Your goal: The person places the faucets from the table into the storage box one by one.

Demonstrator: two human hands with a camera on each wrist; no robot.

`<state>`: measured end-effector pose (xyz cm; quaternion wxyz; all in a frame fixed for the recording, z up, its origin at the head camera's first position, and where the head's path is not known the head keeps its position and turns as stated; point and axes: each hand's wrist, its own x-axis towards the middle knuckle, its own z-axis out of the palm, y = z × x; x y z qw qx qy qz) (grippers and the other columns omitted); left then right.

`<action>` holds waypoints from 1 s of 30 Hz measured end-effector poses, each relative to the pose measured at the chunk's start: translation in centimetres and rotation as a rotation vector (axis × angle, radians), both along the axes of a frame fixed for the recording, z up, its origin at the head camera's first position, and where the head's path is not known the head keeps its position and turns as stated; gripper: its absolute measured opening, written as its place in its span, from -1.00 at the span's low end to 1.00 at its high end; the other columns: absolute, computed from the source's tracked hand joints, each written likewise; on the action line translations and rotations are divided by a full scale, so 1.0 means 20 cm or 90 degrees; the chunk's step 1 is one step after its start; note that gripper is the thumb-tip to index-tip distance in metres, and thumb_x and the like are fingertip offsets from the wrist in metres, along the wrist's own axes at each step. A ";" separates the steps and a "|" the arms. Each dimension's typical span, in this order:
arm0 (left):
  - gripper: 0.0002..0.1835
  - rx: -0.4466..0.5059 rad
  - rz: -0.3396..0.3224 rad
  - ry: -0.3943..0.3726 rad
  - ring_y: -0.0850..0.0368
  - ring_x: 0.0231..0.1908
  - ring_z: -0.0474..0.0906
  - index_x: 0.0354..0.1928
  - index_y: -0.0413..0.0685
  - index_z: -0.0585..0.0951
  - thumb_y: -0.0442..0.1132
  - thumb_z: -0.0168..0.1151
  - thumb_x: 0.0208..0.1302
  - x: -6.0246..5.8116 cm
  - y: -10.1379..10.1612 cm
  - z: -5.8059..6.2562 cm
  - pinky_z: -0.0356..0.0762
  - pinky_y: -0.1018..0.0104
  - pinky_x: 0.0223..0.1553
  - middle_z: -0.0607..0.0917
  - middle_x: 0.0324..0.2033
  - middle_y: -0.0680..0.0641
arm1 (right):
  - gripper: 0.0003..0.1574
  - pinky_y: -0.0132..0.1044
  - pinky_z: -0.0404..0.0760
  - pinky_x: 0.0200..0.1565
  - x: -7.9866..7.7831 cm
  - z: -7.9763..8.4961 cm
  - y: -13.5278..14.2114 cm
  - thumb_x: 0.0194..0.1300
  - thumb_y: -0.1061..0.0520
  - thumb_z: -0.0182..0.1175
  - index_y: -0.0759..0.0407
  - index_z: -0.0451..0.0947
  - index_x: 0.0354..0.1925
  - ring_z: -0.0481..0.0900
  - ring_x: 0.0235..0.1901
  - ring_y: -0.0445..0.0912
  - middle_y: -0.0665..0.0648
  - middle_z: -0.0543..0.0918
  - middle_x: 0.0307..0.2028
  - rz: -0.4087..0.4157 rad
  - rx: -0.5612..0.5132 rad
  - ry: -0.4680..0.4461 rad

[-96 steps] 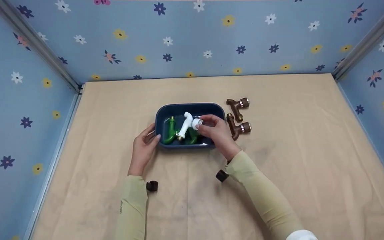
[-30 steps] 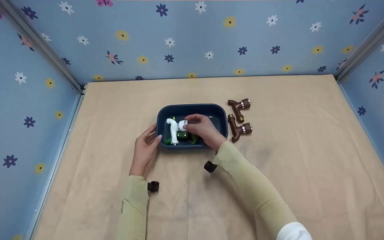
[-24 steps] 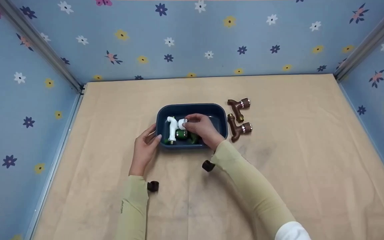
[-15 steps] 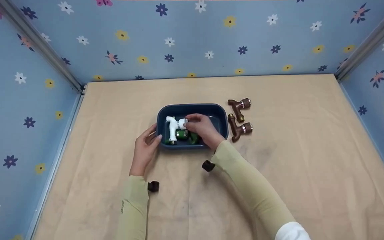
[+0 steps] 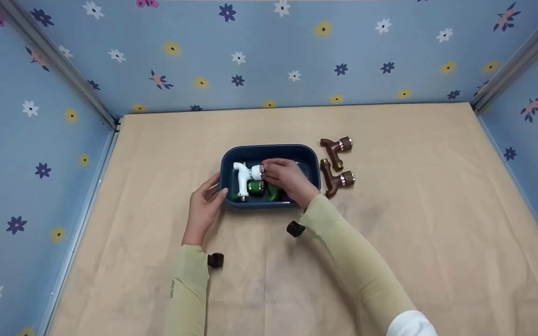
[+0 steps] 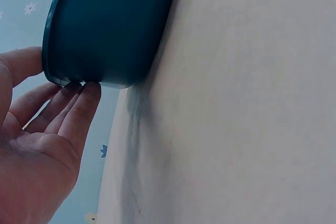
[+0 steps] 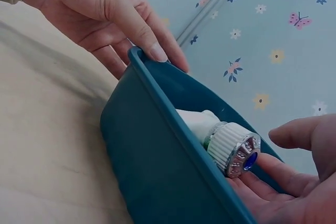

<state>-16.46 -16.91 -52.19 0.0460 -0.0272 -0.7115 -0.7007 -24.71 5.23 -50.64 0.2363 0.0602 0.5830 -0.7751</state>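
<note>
A dark blue plastic tub (image 5: 269, 206) holds a white tap (image 5: 241, 182) lying over green taps (image 5: 273, 192), which it partly covers. My left hand (image 5: 202, 205) grips the tub's left end; its thumb is over the rim and the fingers (image 6: 84, 109) touch the outside wall. Inside the tub, my right hand (image 5: 292, 179) is beside the white tap's ribbed knob (image 7: 231, 148). The right thumb (image 7: 296, 132) stands away from that knob, while the fingers extend just behind and below it.
Two brown taps with brass ends, a far one (image 5: 334, 150) and a near one (image 5: 334, 179), lie on the tan cloth against the tub's right side. Blue flowered panels (image 5: 269, 56) enclose the back and sides.
The white tap moved left within the tub and came down onto the green ones. My right fingers then let go of its knob and shifted slightly right. The left hand stayed on the tub.
</note>
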 end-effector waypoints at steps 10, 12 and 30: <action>-0.46 -0.003 0.001 -0.015 -0.27 0.23 0.33 0.30 -0.43 0.32 -0.47 0.18 0.29 0.00 0.00 0.00 0.31 0.08 0.26 0.36 0.26 -0.38 | -0.58 -0.12 0.47 0.17 -0.01 0.01 0.07 0.46 0.23 -0.03 0.46 0.40 0.17 0.51 0.11 0.08 0.31 0.53 0.11 0.027 -0.002 0.001; -0.46 0.001 0.002 -0.014 -0.28 0.23 0.33 0.29 -0.43 0.33 -0.47 0.18 0.29 0.00 0.00 0.01 0.31 0.08 0.26 0.36 0.26 -0.38 | -0.55 -0.12 0.45 0.19 -0.01 0.02 0.09 0.47 0.22 -0.05 0.46 0.36 0.21 0.46 0.16 0.11 0.34 0.48 0.17 0.041 -0.010 0.002; -0.46 0.010 0.006 -0.019 -0.28 0.22 0.33 0.30 -0.42 0.32 -0.47 0.17 0.29 0.00 0.01 0.01 0.33 0.08 0.24 0.36 0.25 -0.40 | -0.47 -0.05 0.41 0.21 0.01 0.05 0.17 0.45 0.22 -0.06 0.48 0.25 0.28 0.37 0.23 0.20 0.39 0.44 0.20 0.073 -0.046 0.014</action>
